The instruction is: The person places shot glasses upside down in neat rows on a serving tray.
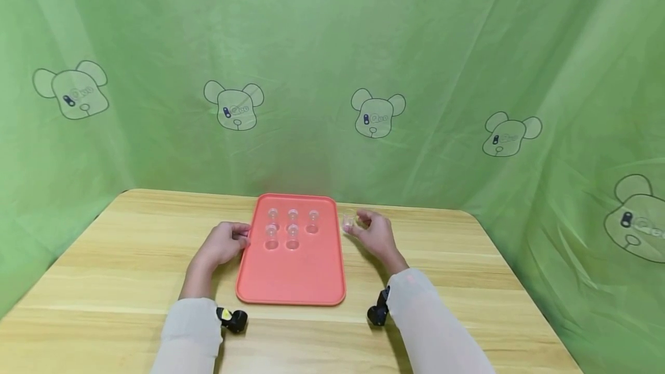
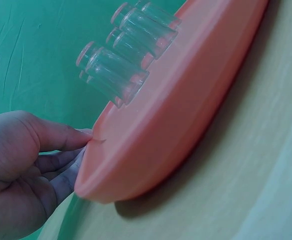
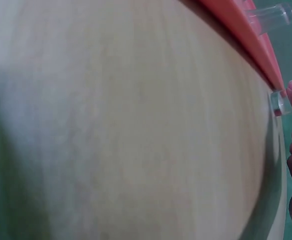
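Note:
Several small clear cups (image 1: 292,231) stand on a red tray (image 1: 291,276), toward its far half, in two rows. My left hand (image 1: 224,241) is at the tray's left side. In the left wrist view that hand (image 2: 21,170) pinches the tray's rim, thumb on top and fingers beneath. Beyond the tray's right edge, my right hand (image 1: 375,235) holds another clear cup (image 1: 348,221) between thumb and fingers. The right wrist view catches this cup (image 3: 279,103) low by the tabletop at the frame's edge, the thumb against it; whether it touches the table I cannot tell.
The tray lies on a light wooden table (image 1: 447,258). Green curtains (image 1: 312,33) with bear-head drawings hang behind and at both sides. Each wrist carries a small black camera, the left one (image 1: 236,320) and the right one (image 1: 379,310).

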The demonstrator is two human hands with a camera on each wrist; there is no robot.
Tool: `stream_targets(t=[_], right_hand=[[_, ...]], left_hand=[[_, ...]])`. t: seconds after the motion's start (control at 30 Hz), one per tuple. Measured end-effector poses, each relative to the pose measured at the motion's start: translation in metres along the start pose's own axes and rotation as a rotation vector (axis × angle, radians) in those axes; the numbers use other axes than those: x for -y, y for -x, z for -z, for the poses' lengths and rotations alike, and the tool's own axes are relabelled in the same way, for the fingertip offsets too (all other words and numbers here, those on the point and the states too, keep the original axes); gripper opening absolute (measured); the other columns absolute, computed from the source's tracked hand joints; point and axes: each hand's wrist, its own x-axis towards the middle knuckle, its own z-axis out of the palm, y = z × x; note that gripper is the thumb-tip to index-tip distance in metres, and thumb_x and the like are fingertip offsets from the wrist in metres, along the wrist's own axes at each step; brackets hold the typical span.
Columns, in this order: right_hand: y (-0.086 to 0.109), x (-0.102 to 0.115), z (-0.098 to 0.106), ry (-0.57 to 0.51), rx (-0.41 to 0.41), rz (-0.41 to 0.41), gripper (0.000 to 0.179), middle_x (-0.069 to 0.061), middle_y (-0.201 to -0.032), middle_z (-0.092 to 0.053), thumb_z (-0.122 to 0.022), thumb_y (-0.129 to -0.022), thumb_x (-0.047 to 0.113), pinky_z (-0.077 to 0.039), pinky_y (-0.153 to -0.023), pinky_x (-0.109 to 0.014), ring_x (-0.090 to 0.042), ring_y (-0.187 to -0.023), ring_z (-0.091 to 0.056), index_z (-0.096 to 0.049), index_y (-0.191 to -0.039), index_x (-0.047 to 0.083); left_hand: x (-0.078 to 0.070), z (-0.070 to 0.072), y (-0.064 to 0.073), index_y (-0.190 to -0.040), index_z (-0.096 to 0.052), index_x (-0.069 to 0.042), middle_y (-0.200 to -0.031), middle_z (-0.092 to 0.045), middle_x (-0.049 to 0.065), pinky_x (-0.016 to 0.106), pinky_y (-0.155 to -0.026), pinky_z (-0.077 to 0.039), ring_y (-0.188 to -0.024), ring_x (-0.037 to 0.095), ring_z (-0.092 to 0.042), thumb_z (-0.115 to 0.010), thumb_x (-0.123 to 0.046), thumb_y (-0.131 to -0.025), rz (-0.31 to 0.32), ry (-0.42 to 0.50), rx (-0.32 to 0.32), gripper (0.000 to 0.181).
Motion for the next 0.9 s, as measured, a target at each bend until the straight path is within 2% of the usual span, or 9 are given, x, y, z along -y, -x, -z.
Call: stream_targets(t=[0.3,0.57,0.9], right_hand=[[0.001,-0.005,-0.005,0.036,0.012,0.003,0.053,-0.020,-0.112,-0.071,-0.087,-0.083,0.019,-0.054,-0.098,-0.047,-0.034,-0.108,-0.066,-0.068,-0.125,-0.006],[0.000,-0.002,-0.006,0.096,0.051,0.016,0.052,-0.023,-0.119,-0.070,-0.086,-0.085,0.021,-0.053,-0.099,-0.050,-0.036,-0.113,-0.065,-0.068,-0.126,-0.006],[-0.004,-0.001,-0.014,0.156,0.029,0.030,0.037,-0.018,-0.108,-0.069,-0.086,-0.084,0.024,-0.052,-0.093,-0.047,-0.031,-0.102,-0.062,-0.075,-0.109,-0.001]], left_hand=[[0.001,0.001,-0.001,-0.135,-0.062,0.007,-0.116,-0.071,0.018,0.041,-0.094,-0.056,-0.108,0.028,-0.066,-0.061,-0.002,-0.099,-0.005,0.004,-0.002,0.037],[0.003,0.001,-0.003,-0.135,-0.062,0.007,-0.116,-0.071,0.018,0.041,-0.094,-0.056,-0.107,0.027,-0.066,-0.060,-0.002,-0.099,-0.006,0.000,0.000,0.037],[0.003,0.001,-0.003,-0.134,-0.062,0.008,-0.114,-0.071,0.018,0.040,-0.092,-0.057,-0.105,0.027,-0.066,-0.061,-0.001,-0.098,-0.006,0.004,0.003,0.036]])
